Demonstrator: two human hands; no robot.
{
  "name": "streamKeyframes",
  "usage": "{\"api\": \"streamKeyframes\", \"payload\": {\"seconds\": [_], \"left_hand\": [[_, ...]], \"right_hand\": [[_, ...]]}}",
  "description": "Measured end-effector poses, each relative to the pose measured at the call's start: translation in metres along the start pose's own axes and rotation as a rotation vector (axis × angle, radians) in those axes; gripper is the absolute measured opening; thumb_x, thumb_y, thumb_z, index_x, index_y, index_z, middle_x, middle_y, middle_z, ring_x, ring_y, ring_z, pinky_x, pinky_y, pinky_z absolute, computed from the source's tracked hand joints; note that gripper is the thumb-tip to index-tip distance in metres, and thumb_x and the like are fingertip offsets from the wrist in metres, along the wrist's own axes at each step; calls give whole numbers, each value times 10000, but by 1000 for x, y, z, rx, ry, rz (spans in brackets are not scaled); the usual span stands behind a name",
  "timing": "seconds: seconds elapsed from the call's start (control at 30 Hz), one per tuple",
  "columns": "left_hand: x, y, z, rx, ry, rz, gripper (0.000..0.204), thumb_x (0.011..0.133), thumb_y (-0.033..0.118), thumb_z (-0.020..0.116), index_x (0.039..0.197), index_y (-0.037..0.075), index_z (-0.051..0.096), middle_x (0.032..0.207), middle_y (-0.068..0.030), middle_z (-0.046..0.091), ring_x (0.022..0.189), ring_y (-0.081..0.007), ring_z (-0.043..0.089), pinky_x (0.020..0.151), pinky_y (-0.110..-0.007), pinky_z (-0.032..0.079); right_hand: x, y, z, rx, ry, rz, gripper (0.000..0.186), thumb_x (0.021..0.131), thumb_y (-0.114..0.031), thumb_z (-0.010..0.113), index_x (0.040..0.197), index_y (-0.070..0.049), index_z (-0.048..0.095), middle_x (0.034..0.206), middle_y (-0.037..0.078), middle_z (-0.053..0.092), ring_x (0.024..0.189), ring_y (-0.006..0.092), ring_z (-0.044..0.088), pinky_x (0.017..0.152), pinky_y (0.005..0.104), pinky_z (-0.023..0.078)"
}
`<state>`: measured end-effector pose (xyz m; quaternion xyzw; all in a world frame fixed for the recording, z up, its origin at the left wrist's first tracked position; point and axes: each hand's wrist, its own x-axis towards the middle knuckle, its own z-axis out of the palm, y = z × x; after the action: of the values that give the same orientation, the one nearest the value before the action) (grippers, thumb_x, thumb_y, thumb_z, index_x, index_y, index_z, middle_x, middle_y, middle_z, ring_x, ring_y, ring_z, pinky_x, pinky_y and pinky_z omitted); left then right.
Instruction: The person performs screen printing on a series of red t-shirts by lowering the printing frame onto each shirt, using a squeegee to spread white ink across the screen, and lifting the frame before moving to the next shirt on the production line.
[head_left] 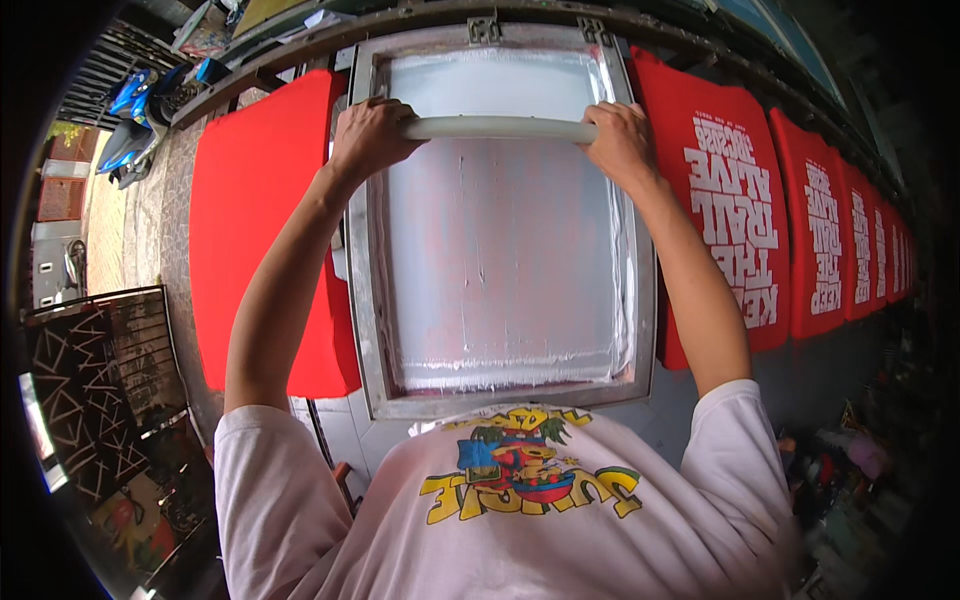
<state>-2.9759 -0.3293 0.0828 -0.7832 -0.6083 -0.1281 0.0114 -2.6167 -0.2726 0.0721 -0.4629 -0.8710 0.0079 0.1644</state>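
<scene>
Both my arms reach forward over a screen-printing frame (362, 300), a metal-edged rectangle with a pale mesh (490, 260) stretched across it. My left hand (375, 138) is wrapped round the left end of a long whitish squeegee (500, 128), and my right hand (622, 143) grips its right end. The squeegee lies crosswise over the far part of the mesh. White ink streaks the mesh and is thicker along its near and right edges. Reddish tones show faintly through the middle. The squeegee's lower edge is hidden from above.
A plain red shirt (255, 240) lies left of the frame. To the right, several red shirts (735, 200) with white lettering stand in a row. Hinge clamps (485, 32) hold the frame's far edge by a dark rail (290, 62). A blue motorbike (130, 115) is parked far left.
</scene>
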Motion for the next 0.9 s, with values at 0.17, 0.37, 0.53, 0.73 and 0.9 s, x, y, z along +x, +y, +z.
{"api": "streamKeyframes", "payload": {"seconds": [0.17, 0.37, 0.53, 0.73, 0.9], "left_hand": [[-188, 93, -14, -150, 17, 33, 292, 699, 52, 774, 977, 140, 776, 954, 16, 761, 862, -199, 702, 711, -344, 603], [-347, 187, -31, -204, 54, -135, 569, 517, 154, 828, 1084, 127, 786, 1149, 8, 748, 851, -179, 657, 751, -303, 550], [-335, 181, -41, -223, 40, -120, 571, 511, 122, 806, 1082, 127, 780, 1120, 14, 747, 860, -200, 650, 752, -328, 550], [-345, 187, -65, -293, -75, -145, 530, 530, 65, 793, 1056, 136, 785, 1081, 15, 751, 865, -226, 658, 765, -348, 560], [-354, 177, -26, -171, 81, -52, 546, 565, 231, 766, 1098, 116, 786, 1155, 1, 754, 931, -176, 702, 759, -312, 517]], "right_hand": [[-184, -72, -43, 65, -12, -13, 126, 785, 34, 647, 847, -74, 667, 816, 85, 645, 842, 272, 639, 822, 402, 463], [-329, -129, -60, 41, 121, -22, 153, 835, -32, 622, 934, -45, 738, 922, 65, 699, 768, 241, 620, 791, 398, 483], [-315, -132, -80, 83, 38, -16, 138, 789, -54, 707, 927, -41, 715, 937, 58, 706, 836, 244, 647, 875, 424, 446], [-332, -145, -96, 70, -38, 6, 134, 802, -63, 678, 929, -61, 720, 930, 45, 693, 816, 225, 630, 858, 409, 441], [-338, -136, -57, 32, 93, -8, 104, 865, -83, 662, 917, -59, 749, 945, 56, 733, 792, 215, 661, 760, 384, 471]]}}
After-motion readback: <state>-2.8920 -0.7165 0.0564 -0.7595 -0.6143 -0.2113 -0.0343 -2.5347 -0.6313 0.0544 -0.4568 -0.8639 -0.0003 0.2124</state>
